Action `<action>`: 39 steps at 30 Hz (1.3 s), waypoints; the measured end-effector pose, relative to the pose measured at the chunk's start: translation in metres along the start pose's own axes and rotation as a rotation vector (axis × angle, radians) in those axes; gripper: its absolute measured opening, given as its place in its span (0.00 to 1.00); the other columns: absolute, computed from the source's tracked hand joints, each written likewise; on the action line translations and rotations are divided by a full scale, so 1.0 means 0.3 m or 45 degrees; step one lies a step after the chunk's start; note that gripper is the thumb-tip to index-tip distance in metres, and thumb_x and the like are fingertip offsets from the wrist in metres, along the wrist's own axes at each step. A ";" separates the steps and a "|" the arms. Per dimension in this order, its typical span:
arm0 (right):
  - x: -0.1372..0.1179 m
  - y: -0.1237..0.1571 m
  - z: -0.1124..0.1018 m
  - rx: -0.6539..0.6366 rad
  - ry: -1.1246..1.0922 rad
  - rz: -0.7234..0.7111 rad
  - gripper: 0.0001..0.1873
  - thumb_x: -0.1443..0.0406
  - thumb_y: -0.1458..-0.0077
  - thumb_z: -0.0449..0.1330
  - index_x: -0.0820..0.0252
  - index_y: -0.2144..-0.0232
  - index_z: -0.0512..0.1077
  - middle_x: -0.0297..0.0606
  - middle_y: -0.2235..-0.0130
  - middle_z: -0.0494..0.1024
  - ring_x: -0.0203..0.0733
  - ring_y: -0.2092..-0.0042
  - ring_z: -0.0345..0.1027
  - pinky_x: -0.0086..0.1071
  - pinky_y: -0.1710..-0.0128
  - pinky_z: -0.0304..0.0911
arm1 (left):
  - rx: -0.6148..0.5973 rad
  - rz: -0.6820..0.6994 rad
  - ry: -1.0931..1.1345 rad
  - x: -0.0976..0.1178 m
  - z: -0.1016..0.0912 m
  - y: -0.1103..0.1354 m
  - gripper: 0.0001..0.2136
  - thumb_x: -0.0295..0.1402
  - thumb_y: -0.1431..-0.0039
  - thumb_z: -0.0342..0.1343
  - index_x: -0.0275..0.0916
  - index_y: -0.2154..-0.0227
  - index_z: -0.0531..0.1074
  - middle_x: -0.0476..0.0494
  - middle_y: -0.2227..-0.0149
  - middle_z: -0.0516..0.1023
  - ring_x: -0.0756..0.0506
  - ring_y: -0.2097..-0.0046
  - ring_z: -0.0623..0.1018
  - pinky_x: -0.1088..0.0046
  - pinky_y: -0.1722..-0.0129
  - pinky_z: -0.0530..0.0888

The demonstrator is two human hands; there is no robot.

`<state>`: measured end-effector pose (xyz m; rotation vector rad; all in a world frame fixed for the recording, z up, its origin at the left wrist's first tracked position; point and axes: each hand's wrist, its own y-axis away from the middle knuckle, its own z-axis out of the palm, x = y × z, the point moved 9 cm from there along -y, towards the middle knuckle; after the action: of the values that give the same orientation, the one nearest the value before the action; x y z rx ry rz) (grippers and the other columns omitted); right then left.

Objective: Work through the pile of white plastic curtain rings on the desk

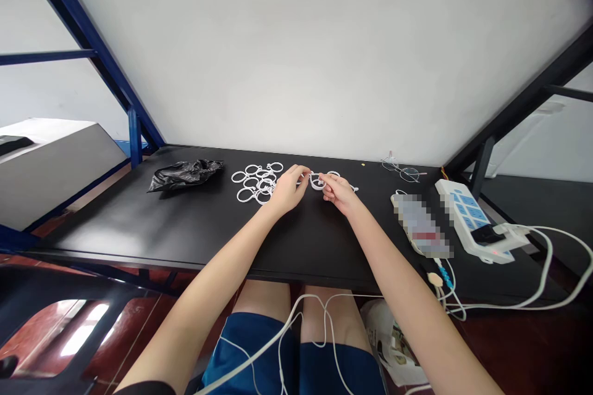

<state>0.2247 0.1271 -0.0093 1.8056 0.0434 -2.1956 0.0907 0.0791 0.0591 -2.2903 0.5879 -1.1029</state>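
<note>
A thin white ring [317, 188], apparently plastic, is held above the black tabletop [194, 228], the left hand's [290, 190] fingers pinched on its nine o'clock side, the right hand's [341, 193] on its three o'clock side. Handling of this piece looks unfinished. A loose cluster of similar white rings [265, 183] remains at nine o'clock from the hands; whether the partly hidden white pieces [333, 173] at one o'clock are finished, I cannot tell.
</note>
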 end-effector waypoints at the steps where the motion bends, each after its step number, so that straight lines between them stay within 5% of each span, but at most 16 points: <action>1: 0.000 -0.002 -0.002 0.003 -0.006 -0.003 0.19 0.54 0.59 0.71 0.59 0.75 0.68 0.21 0.85 0.56 0.24 0.84 0.46 0.24 0.83 0.53 | -0.004 0.001 -0.003 0.000 0.001 0.000 0.07 0.31 0.36 0.47 0.39 0.61 0.69 0.44 0.62 0.75 0.48 0.62 0.75 0.70 0.59 0.73; 27: 0.011 -0.018 -0.007 -0.014 -0.056 -0.017 0.22 0.50 0.60 0.70 0.60 0.79 0.68 0.22 0.86 0.57 0.25 0.84 0.48 0.24 0.83 0.56 | -0.073 -0.026 0.024 -0.003 0.019 0.005 0.03 0.29 0.41 0.51 0.39 0.66 0.69 0.46 0.66 0.73 0.50 0.66 0.74 0.73 0.64 0.72; 39: 0.014 -0.020 -0.002 -0.035 -0.050 -0.012 0.21 0.51 0.58 0.69 0.60 0.80 0.67 0.22 0.86 0.56 0.26 0.84 0.48 0.24 0.82 0.56 | -0.063 -0.090 0.022 -0.025 0.024 0.007 0.08 0.30 0.42 0.52 0.40 0.59 0.68 0.47 0.65 0.75 0.49 0.66 0.75 0.72 0.64 0.71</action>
<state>0.2231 0.1320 -0.0144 1.7506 0.0732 -2.2251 0.0918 0.0838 0.0498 -2.3625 0.5505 -1.1542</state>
